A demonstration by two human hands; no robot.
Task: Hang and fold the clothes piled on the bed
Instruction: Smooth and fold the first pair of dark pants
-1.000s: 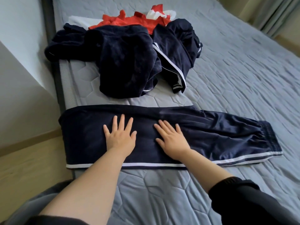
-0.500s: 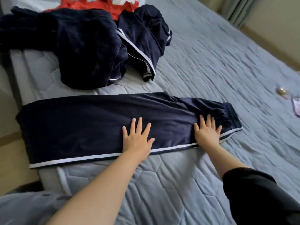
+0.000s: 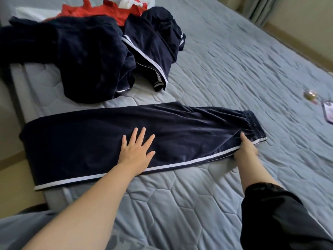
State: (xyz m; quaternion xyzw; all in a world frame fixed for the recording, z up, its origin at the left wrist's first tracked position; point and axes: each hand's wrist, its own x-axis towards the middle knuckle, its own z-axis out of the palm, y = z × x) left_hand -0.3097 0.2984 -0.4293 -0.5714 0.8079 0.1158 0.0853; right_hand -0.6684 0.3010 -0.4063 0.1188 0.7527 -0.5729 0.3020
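The right grip is clamped on the ankle end of the navy track trousers: the thumb lies on top of the fabric just short of the elastic cuff, while the other fingers are tucked out of sight under the edge with the white side stripe, which bunches up slightly there. The left grip is apart, palm down with fingers spread, pressing the middle of the trousers flat. The trousers lie lengthwise across the near part of the bed, legs stacked one on the other, waist end at the mattress edge on the left and cuffs to the right. That looks like the first lengthwise fold done; bringing the cuff end over toward the waist is likely the step in hand. Beyond them, toward the head of the bed, the pile is untouched: a crumpled navy garment, a second navy piece with white stripes and a red garment behind both. So one item is partly folded, at least three are left, and nothing hung is in view. A small round object lies well apart on the right.
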